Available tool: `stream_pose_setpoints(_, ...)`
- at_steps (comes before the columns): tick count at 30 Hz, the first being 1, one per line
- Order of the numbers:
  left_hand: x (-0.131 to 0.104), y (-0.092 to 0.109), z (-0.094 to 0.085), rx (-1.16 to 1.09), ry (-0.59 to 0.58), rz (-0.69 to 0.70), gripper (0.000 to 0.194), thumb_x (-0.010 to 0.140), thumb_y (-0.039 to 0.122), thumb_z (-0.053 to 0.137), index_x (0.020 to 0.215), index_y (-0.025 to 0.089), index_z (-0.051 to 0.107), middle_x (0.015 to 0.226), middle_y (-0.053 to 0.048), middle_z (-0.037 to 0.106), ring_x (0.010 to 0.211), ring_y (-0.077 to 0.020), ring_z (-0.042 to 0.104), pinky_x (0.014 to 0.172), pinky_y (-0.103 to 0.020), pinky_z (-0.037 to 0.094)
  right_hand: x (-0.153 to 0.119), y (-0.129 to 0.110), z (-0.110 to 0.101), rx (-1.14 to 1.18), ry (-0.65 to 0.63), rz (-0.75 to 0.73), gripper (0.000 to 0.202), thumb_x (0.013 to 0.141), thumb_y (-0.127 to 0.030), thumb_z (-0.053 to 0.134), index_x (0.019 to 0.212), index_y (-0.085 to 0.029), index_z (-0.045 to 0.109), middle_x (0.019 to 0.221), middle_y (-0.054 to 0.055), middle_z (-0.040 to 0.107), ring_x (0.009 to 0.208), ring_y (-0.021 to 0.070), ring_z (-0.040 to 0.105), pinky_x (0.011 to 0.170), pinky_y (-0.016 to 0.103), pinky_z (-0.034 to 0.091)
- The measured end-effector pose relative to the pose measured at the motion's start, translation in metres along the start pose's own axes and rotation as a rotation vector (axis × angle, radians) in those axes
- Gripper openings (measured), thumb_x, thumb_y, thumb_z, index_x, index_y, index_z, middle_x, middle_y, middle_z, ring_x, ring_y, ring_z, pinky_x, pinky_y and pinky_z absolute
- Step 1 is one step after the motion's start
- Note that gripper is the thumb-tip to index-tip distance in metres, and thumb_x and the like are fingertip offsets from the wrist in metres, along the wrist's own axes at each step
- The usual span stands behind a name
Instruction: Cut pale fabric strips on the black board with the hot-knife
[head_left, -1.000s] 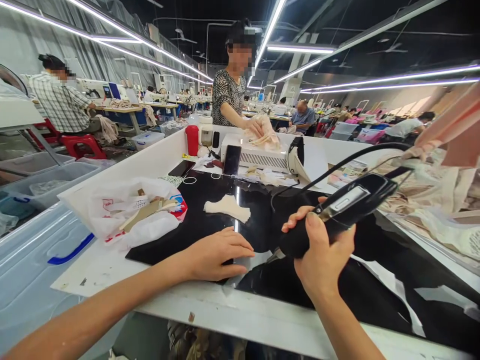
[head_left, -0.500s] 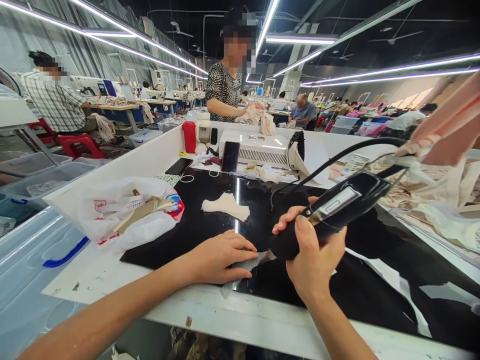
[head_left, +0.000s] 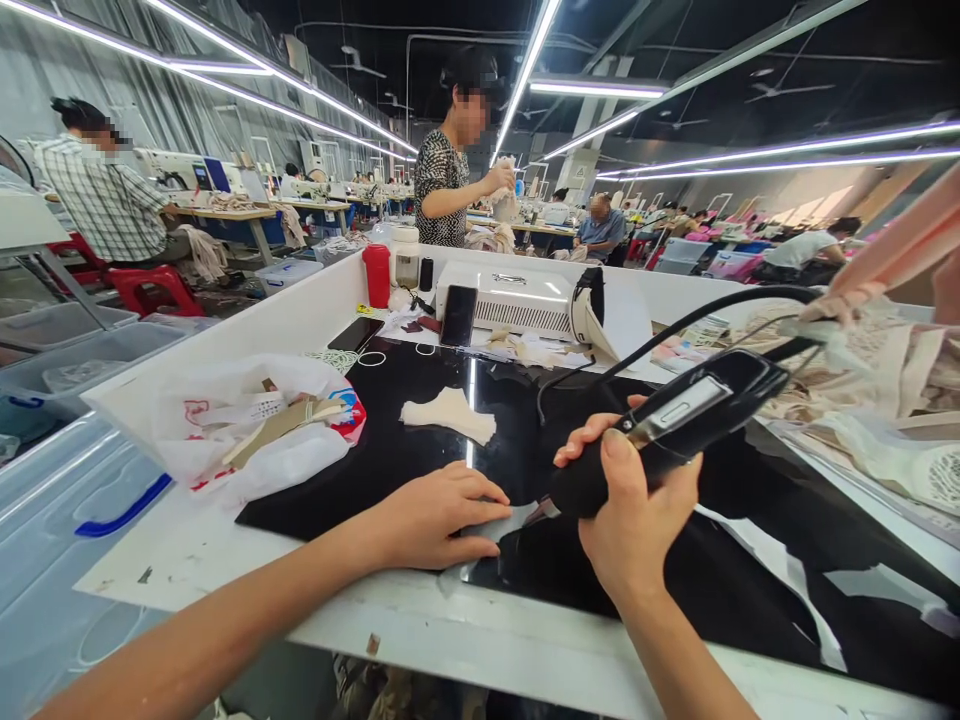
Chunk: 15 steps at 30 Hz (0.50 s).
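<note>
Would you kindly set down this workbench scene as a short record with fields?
Left hand: fingers spread at a pale translucent strip
Right hand: gripping a bulky black corded handheld tool
Metal tool tip: aimed toward the strip; contact unclear
Surface: glossy black sheet
Beyond left hand: irregular cream fabric piece
Left side: white plastic bag with red print, holding tan scraps
Back: white rectangular case with vent slots

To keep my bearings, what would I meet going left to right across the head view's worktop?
Crumpled white plastic bag, bare left hand, elongated black handheld tool in the right hand, pale, thin, angular scrap.
</note>
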<state>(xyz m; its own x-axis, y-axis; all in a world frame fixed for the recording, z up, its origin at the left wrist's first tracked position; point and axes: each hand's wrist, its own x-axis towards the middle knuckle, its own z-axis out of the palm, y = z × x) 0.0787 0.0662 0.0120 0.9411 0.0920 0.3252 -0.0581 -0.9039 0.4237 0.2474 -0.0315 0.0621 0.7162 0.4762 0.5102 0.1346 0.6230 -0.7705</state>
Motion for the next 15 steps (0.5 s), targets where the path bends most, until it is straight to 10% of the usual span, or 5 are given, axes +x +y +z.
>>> stream_pose_setpoints(15, 0.000, 0.000, -0.001, 0.014, -0.021, -0.017, 0.037, 0.095, 0.034, 0.067, 0.129, 0.019, 0.067, 0.132, -0.011, 0.065, 0.118, -0.0264, 0.060, 0.112, -0.043, 0.041, 0.011, 0.004, -0.008, -0.052, 0.043, -0.057, 0.044, 0.085, -0.032, 0.077, 0.124, -0.026, 0.057, 0.080, -0.005, 0.064, 0.061, 0.0132, 0.060, 0.058, 0.031, 0.055)
